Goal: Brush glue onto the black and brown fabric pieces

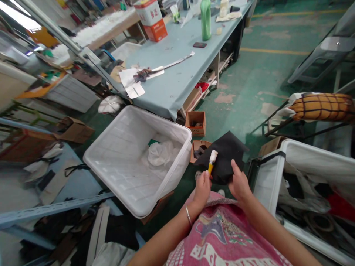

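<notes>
My left hand [202, 187] holds a small brush [212, 161] with a yellow handle and white bristles, the bristles pointing up and touching a black piece of fabric [225, 155]. My right hand [239, 183] grips the lower edge of that black piece, thumb on top, holding it up over my lap. A pink patterned cloth [222, 236] covers my lap below both hands. A thin bracelet [188, 215] sits on my left wrist.
A large white plastic bin [111, 159] with crumpled white material stands at left. Two small cardboard boxes [196, 123] sit on the green floor ahead. A long grey-blue table [177, 70] runs away in front. Another white bin [305, 159] with scraps is at right.
</notes>
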`<action>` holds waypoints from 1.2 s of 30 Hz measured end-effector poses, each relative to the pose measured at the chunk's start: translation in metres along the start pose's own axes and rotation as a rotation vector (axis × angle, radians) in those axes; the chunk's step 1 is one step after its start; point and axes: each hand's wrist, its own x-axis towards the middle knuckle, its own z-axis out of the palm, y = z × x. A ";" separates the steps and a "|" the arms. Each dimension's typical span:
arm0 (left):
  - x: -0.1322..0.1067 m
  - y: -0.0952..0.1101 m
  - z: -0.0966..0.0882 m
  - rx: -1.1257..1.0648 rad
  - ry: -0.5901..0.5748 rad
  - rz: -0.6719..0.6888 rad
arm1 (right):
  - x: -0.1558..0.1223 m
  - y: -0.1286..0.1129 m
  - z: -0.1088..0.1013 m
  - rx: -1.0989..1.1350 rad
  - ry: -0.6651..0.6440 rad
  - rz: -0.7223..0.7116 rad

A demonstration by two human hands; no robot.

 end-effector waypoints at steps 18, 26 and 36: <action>0.126 0.055 -0.081 1.045 -0.387 0.375 | 0.103 0.053 0.162 -0.006 0.246 -0.018; 0.155 0.068 -0.094 1.103 -0.447 0.435 | 0.130 0.060 0.156 -0.058 0.296 -0.134; 0.158 0.085 -0.108 1.141 -0.520 0.468 | 0.132 0.039 0.132 -0.233 0.055 -0.142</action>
